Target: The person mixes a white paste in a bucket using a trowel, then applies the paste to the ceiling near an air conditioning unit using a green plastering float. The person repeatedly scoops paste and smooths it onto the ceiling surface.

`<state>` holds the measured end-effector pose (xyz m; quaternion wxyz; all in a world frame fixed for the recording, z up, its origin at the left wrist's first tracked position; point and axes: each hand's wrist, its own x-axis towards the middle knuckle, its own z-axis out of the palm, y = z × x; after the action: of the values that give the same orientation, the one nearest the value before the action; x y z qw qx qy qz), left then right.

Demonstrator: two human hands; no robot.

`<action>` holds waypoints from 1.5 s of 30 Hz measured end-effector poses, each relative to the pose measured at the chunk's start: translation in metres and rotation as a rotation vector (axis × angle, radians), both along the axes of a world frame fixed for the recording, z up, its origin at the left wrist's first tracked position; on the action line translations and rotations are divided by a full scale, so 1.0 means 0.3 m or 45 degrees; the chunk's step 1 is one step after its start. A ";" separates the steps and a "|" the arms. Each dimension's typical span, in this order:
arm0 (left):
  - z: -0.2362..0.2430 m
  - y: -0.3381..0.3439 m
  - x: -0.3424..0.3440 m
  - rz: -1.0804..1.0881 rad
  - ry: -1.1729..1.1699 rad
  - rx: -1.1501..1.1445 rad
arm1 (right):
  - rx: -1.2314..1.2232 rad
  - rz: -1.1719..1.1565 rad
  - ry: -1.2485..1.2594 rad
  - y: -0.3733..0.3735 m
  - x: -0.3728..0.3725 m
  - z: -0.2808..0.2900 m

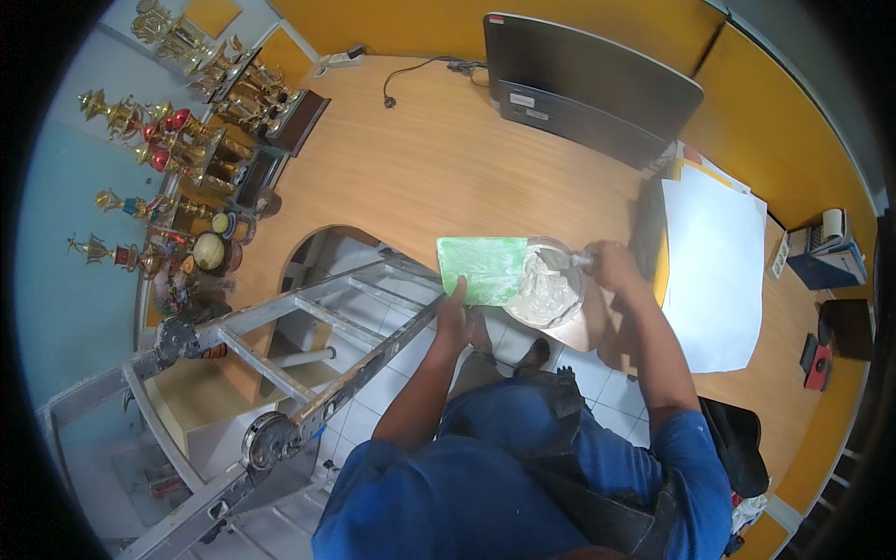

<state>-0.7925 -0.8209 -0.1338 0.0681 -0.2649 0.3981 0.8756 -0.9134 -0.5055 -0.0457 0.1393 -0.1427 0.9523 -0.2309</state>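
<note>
Paste (544,295) at wooden desk (401,159), yellow partitions (401,26)

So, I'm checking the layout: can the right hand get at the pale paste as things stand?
Likely yes: the pale paste lies largely exposed beside the right hand, which grips a tool; the green board seems to overlap only the left edge.

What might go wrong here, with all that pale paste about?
The tub is by the desk's front edge; a knock might tip it. Paste could drip from the tool in the right hand onto the nearby white sheets. The left arm might bump the ladder close beside it.
</note>
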 end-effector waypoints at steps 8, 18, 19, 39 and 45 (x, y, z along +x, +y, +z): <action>-0.024 0.020 0.030 0.131 -0.107 0.309 | -0.251 0.131 -0.372 -0.073 -0.318 -0.096; -0.144 0.112 0.007 0.136 -0.144 0.350 | -1.109 -0.678 -0.790 -0.109 -0.257 -0.329; -0.165 0.107 0.009 0.146 -0.162 0.356 | -1.041 -0.773 -0.833 -0.121 -0.239 -0.348; -0.033 0.038 -0.021 0.139 -0.140 0.016 | -1.232 -0.545 -1.260 -0.277 -0.109 -0.400; 0.068 -0.090 -0.075 0.043 0.006 -0.149 | -1.343 -0.424 -1.254 -0.357 -0.091 -0.314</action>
<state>-0.8151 -0.8481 -0.1136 0.0368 -0.2732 0.4441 0.8525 -0.9408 -0.6125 -0.1399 0.4264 0.0759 0.5511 -0.7132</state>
